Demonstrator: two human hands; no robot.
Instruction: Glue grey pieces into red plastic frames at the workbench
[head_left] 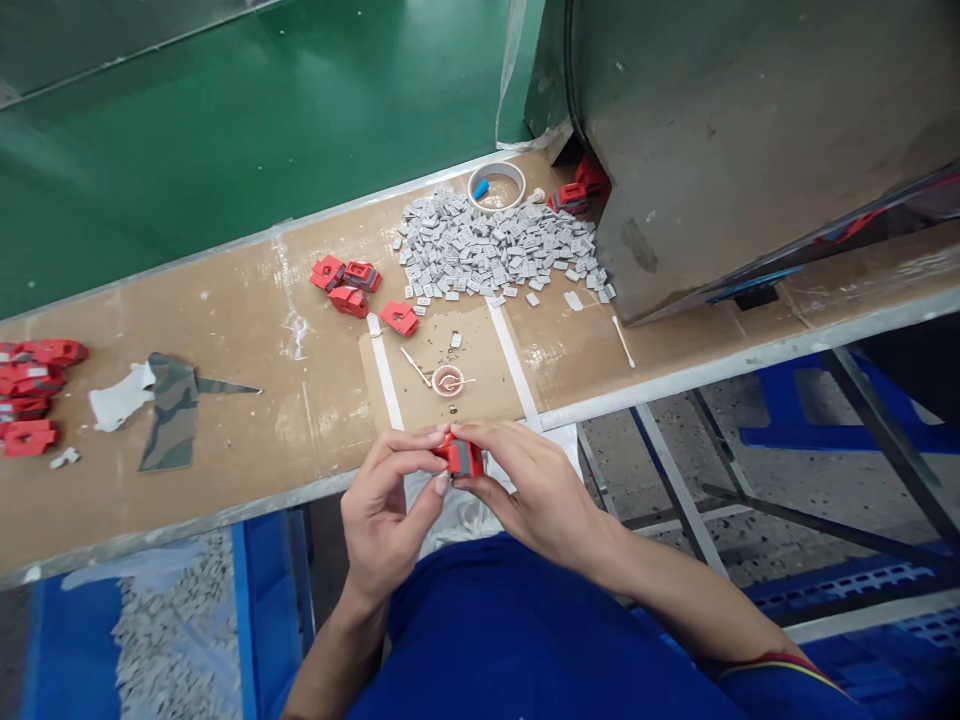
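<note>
Long workbench [225,330] with a brown cardboard-covered top and pale metal edge; green floor [262,110] beyond its far edge; speckled grey floor [765,500] and blue crates [825,420] beneath its near right corner.

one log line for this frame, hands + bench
left hand: pinching red part | right hand: same part, grip at right side | bench: grey pieces pile, loose red parts, small cup, tape roll

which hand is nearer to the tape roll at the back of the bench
Right. The right hand lies below the tape roll and slightly to its right; the left hand sits farther off to the left. Both hold the red part at the near edge.
</note>
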